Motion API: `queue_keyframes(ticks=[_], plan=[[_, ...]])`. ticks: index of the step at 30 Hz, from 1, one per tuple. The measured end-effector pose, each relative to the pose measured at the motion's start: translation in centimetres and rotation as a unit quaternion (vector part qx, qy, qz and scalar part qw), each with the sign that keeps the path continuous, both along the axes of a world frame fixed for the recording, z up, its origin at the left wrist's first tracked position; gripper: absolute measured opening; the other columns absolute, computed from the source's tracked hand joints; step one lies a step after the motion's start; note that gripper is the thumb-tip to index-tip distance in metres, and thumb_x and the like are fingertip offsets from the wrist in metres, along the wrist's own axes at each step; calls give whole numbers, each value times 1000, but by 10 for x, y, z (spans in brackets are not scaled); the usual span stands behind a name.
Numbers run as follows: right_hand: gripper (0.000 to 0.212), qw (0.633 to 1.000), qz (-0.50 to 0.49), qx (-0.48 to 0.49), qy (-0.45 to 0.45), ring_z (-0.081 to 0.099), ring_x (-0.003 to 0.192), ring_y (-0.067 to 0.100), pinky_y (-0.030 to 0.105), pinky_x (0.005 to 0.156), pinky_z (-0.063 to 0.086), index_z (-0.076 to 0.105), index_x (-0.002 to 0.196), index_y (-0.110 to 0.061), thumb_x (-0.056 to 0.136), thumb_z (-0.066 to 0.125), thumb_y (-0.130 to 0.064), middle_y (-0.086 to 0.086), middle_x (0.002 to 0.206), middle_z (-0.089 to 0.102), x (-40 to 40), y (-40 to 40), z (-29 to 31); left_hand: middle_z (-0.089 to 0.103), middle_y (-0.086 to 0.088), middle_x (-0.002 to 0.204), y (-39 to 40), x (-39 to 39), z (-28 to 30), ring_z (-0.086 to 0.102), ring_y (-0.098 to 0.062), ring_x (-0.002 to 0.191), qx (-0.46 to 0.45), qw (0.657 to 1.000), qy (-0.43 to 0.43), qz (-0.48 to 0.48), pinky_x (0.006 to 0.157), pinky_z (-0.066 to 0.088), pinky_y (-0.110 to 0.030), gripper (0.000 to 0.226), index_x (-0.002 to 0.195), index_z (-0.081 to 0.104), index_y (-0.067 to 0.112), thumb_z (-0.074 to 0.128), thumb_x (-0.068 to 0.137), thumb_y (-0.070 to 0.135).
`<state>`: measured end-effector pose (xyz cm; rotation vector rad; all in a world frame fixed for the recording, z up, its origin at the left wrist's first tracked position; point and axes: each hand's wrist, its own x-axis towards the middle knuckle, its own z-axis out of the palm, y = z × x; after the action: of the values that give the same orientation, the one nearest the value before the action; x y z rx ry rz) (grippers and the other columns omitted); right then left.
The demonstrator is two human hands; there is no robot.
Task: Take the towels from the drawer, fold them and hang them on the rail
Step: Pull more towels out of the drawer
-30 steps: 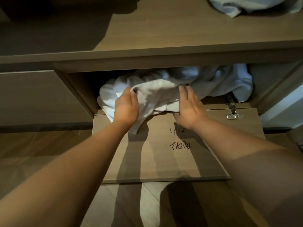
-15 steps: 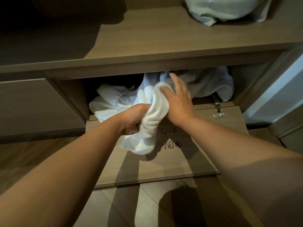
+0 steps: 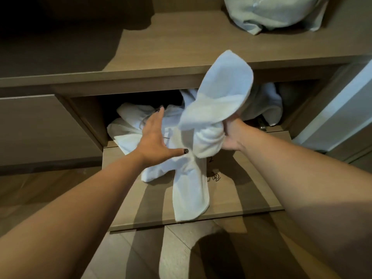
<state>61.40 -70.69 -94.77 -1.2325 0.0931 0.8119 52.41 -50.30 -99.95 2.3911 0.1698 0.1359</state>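
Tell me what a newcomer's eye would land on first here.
First, the white towel bunched in the right hand's grip, lifted before the open compartment with one end trailing over the dropped door panel. Next, the left hand, fingers spread, reaching to the white pile inside. A pale bundle sits on the shelf above.

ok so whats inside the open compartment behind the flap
More crumpled white towels lie inside, spilling over the flap. The left hand reaches toward them, fingers straight; the right hand grips a lifted towel. The back is dark and partly covered.
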Motion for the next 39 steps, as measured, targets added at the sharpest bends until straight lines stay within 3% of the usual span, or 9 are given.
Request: queue_keyframes(ticks=[4,12,15,22,26,28,31,35,39], plan=[[33,995,78,-28,48,70,62,23,30,55,58,71,76,-7,73,63,-39,13,74,70,5,-17,9,-1,3,166,-19,9,3,-1,-19,153,18,997,-35,-71,123,11,-46,138,158,-4,23,83,59,65],[43,980,0,-197,-10,72,59,25,30,46,54,78,62,-8,94,59,-30,12,74,74,29,-70,26,-10,-5,166,-49,17,-16,-10,-23,152,61,995,71,-31,121,6,-37,116,158,-4,15,76,81,47],[39,880,-162,-432,-113,67,95,34,34,70,53,60,118,-4,89,69,-28,18,112,65,36,-97,1,-5,-13,164,-57,16,-19,-2,-29,152,32,993,114,7,120,9,-36,113,156,-8,7,73,85,43],[57,624,-158,-625,-440,43,127,36,47,105,34,40,137,-11,86,65,-12,17,142,37,29,-89,-34,45,-16,144,-60,25,-37,44,-32,132,-109,971,200,74,106,40,-39,97,147,20,1,79,80,38],[50,648,64,-461,-603,30,137,32,45,110,24,49,136,-20,87,58,-16,10,148,35,15,-45,-35,68,-1,74,-66,28,-31,63,-21,71,-190,960,160,129,58,48,-25,6,82,66,15,68,79,20],[57,632,224,-435,-601,8,147,27,48,117,12,43,142,-29,89,60,-41,5,160,14,7,-35,-47,57,4,50,-61,27,-20,52,-16,49,-275,933,134,187,41,41,-19,16,60,58,18,64,74,15],[85,583,295,-491,-577,-2,149,30,53,118,14,18,152,-40,81,66,-47,0,163,-14,6,-41,-69,53,-4,57,-42,25,1,49,-24,58,-326,905,99,255,47,40,-26,9,70,58,15,58,74,7],[87,521,251,-552,-601,40,121,39,44,91,47,16,153,-38,83,65,-21,17,150,18,10,-47,-77,71,-18,91,-24,18,23,69,-43,85,-511,815,93,258,73,60,-46,48,107,69,0,50,63,1],[90,527,182,-595,-579,47,107,39,43,76,45,21,152,-27,78,68,-9,18,131,34,18,-51,-77,71,-5,69,-23,17,46,68,-27,58,-557,777,36,289,59,58,-30,23,60,74,12,52,53,9]])
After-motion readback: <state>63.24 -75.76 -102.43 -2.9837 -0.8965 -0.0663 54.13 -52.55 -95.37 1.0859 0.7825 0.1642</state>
